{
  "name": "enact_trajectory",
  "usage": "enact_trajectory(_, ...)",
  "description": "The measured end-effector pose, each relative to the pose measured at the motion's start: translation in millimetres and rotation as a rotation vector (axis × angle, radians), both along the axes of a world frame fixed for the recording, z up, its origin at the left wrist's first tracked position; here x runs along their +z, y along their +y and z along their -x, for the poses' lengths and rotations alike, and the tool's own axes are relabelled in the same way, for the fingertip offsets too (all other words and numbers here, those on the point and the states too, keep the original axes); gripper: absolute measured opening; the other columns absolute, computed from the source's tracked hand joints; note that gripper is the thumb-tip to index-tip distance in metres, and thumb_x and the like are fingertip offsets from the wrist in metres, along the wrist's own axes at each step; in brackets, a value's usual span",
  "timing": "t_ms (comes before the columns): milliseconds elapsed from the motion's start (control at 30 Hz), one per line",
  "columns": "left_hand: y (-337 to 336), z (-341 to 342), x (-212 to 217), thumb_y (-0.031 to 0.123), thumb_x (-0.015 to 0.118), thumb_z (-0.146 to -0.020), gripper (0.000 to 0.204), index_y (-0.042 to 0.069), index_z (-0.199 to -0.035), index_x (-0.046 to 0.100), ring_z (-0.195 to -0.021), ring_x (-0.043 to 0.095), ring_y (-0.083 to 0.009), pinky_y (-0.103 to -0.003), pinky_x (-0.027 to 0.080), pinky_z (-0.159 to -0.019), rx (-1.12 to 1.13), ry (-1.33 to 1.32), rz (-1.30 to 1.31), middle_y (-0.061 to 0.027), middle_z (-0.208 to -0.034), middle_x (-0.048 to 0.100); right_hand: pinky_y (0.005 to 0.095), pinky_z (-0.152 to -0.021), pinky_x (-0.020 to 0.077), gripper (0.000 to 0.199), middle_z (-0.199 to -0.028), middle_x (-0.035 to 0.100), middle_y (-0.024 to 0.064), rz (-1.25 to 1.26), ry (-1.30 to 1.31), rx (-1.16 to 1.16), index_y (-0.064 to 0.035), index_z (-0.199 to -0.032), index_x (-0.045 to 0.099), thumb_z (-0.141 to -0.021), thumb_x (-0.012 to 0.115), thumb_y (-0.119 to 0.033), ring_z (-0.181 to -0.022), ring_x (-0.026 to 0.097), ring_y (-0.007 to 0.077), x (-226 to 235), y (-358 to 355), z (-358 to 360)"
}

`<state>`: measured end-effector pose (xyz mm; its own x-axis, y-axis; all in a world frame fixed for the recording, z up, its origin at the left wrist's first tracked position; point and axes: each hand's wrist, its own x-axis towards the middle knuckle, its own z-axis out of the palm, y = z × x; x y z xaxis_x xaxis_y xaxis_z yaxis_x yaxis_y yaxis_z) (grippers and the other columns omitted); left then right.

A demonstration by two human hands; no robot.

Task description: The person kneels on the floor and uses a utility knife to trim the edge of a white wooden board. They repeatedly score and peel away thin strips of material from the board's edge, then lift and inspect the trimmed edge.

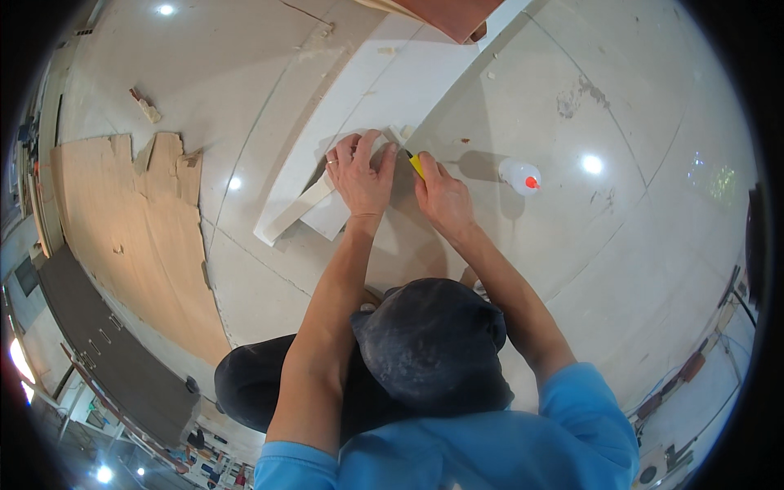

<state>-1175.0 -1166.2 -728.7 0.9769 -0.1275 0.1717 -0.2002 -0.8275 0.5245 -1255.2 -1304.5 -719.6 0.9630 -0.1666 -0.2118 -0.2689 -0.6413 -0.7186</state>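
Observation:
On the floor in front of me lies a long white board [367, 94], slanting from near left to far right. My left hand [359, 175], a ring on one finger, presses down with bent fingers on a narrow pale strip [300, 211] that lies across the board's near end. My right hand [443, 198] is closed around a yellow utility knife [417, 166]. The knife's dark tip points at the strip's far end, beside the left thumb. Fingers partly hide the strip's middle, and I cannot tell whether the blade touches it.
A white bottle with a red tip [519, 177] stands to the right of my hands. A brown panel [449, 15] rests on the board's far end. Leftward lie a torn-edged plywood sheet [135, 245], a dark panel [114, 343] and a small scrap [147, 108].

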Motion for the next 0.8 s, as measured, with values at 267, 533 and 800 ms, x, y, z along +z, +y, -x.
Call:
enact_trajectory(267,-0.9,0.8,-0.3,0.037,0.083,-0.085,0.036,0.023,-0.117,0.074,-0.110,0.054,-0.0301,-0.046,0.041,-0.094,0.002,-0.005,-0.002,-0.0044,-0.114,0.061,0.0548,-0.066,0.0559,0.035,-0.103,0.070,0.0213,-0.004,-0.012,-0.001,-0.0062,-0.132,0.050,-0.101,0.061,-0.018,-0.078,0.069,0.0473,-1.8,-0.5,-3.9)
enact_trajectory(533,-2.7,0.6,-0.9,0.036,0.083,-0.085,0.035,0.022,-0.116,0.074,-0.110,0.054,-0.0302,-0.046,0.041,-0.094,0.008,-0.008,-0.010,-0.0041,-0.113,0.061,0.0536,-0.065,0.0566,0.034,-0.103,0.070,0.0200,0.024,-0.017,-0.016,-0.0073,-0.132,0.050,-0.102,0.061,-0.018,-0.077,0.069,0.0460,-4.0,2.8,-2.7)
enact_trajectory(800,-2.6,0.9,-0.8,0.035,0.083,-0.085,0.035,0.022,-0.115,0.074,-0.111,0.054,-0.0304,-0.046,0.041,-0.095,0.017,0.020,-0.019,-0.0040,-0.113,0.060,0.0530,-0.065,0.0571,0.035,-0.102,0.070,0.0193,0.016,-0.026,-0.027,-0.0073,-0.133,0.050,-0.101,0.062,-0.019,-0.077,0.069,0.0457,-3.4,2.7,0.5)
